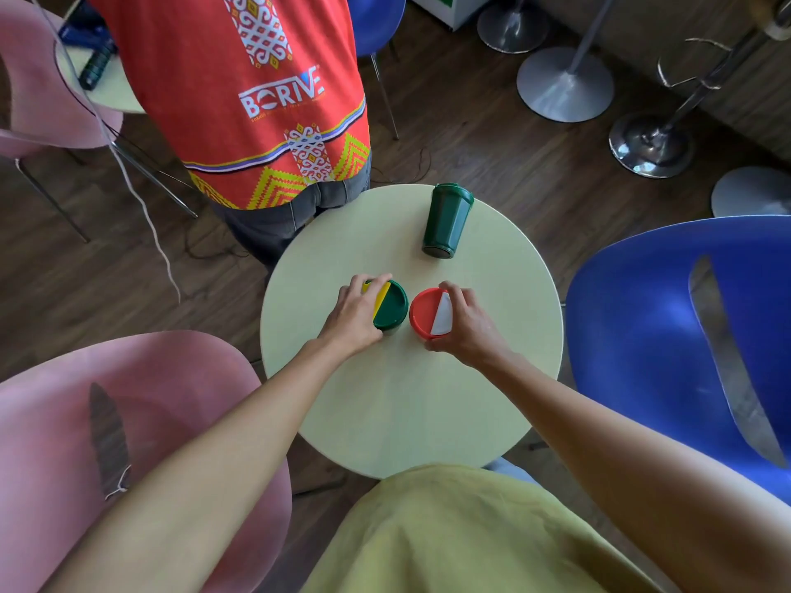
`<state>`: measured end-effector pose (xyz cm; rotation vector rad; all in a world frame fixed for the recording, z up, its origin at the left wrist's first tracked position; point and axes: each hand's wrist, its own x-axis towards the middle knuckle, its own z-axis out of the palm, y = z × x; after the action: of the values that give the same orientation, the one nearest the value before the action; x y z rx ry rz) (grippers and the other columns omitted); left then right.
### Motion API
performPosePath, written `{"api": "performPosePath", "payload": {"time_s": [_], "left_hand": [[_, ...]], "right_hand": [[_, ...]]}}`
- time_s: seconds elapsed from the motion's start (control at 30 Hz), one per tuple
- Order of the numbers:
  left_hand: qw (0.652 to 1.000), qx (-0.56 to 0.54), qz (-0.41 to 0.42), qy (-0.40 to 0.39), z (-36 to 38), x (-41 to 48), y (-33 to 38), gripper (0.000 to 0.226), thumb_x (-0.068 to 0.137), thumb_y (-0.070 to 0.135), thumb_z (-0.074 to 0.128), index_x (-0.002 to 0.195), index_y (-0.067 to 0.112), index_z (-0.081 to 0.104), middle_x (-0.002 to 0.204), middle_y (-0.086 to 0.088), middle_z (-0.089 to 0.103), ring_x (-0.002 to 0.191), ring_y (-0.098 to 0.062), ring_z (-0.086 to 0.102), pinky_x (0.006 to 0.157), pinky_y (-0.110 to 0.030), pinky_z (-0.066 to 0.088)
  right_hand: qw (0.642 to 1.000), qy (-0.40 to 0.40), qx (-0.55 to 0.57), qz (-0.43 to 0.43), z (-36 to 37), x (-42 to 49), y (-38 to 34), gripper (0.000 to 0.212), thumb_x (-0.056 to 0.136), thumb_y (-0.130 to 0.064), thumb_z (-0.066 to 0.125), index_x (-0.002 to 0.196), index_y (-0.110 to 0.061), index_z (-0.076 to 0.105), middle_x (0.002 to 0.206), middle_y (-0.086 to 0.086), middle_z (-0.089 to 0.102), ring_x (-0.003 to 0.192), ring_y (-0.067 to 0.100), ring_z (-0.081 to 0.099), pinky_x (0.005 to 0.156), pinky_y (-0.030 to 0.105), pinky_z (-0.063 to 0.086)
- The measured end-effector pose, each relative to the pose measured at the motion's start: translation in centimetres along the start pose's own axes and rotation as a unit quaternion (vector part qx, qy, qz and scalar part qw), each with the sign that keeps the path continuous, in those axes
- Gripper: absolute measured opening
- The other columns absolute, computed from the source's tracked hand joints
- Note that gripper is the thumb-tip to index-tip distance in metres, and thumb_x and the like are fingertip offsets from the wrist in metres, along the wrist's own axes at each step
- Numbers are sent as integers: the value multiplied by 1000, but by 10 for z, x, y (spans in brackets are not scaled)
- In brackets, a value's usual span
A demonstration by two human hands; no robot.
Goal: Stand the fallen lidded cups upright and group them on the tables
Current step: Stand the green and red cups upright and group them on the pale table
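Observation:
Two lidded cups stand upright side by side near the middle of the round pale-yellow table (411, 413). My left hand (353, 314) grips the cup with the green and yellow lid (391, 308) from its left side. My right hand (468, 325) grips the cup with the red and white lid (428, 312) from its right side. A third cup, dark green (445, 220), lies on its side at the table's far edge, its lid pointing away from me.
A person in a red patterned shirt (257, 92) stands at the table's far left edge. A pink chair (141, 421) is at my left, a blue chair (685, 344) at my right. Metal stool bases (565, 85) stand on the wooden floor beyond.

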<state>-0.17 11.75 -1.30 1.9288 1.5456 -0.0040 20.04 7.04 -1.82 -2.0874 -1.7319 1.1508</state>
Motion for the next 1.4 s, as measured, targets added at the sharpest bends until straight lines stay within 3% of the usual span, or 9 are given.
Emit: {"api": "performPosePath", "payload": {"time_s": [0.1,0.2,0.33,0.5,0.7,1.03,1.13,1.3,1.4], "left_hand": [[1000,-23,-8,-11,-1,0,-2,97,69,5,78,147,35,30,142,-4,30,128,-29,35,100,-45,47],[999,-46,-13,-19,-3,-1,-2,98,69,24,84,149,34,29,146,-4,28,133,-29,32,107,-43,40],[995,-85,-27,41,-5,-6,1,82,78,42,75,148,31,34,146,-4,35,135,-25,33,108,-41,36],[984,-66,-33,162,-12,-7,8,48,89,26,65,135,18,54,131,-8,54,123,-29,48,99,-38,44],[974,-63,-77,206,-6,0,24,38,89,20,65,127,15,59,126,-9,58,118,-32,52,97,-42,46],[921,-49,-244,300,22,2,67,35,87,17,66,122,18,62,125,-5,58,116,-29,52,92,-41,45],[895,-72,-293,328,34,-1,72,39,84,13,69,122,17,62,125,-7,57,115,-30,52,93,-41,47],[865,-119,-322,367,50,2,67,46,79,5,72,123,14,59,125,-7,58,121,-27,49,102,-33,36],[857,-167,-313,374,52,2,69,48,83,2,70,128,13,55,128,-9,57,120,-25,51,98,-30,41]], "right_hand": [[1000,-13,-6,2,-1,0,0,105,63,-30,89,145,-27,24,143,9,35,127,33,42,93,43,50],[1000,-26,-15,8,-4,-1,0,105,67,-41,85,148,-28,20,145,9,33,130,34,40,96,45,47],[1000,2,-14,21,-9,-2,-2,87,80,-60,64,149,-28,21,147,12,36,133,34,38,103,49,41],[998,60,-24,16,-25,4,-5,61,91,-56,50,142,-24,38,141,11,46,128,29,44,101,45,43],[998,48,-31,8,-51,37,-7,51,92,-43,56,138,-21,45,134,10,52,122,28,50,99,44,46],[999,-20,-38,-6,-102,136,4,62,89,-31,61,143,-13,37,138,19,45,122,36,49,100,43,42],[999,-17,-26,27,-112,167,4,66,86,-33,62,143,-15,36,140,18,41,125,38,46,103,44,40],[997,-19,-5,76,-110,210,5,72,82,-44,69,140,-17,35,136,16,37,124,39,45,105,49,41],[995,-39,7,94,-105,224,5,75,79,-50,71,138,-18,37,133,15,38,115,36,54,97,44,48]]}}
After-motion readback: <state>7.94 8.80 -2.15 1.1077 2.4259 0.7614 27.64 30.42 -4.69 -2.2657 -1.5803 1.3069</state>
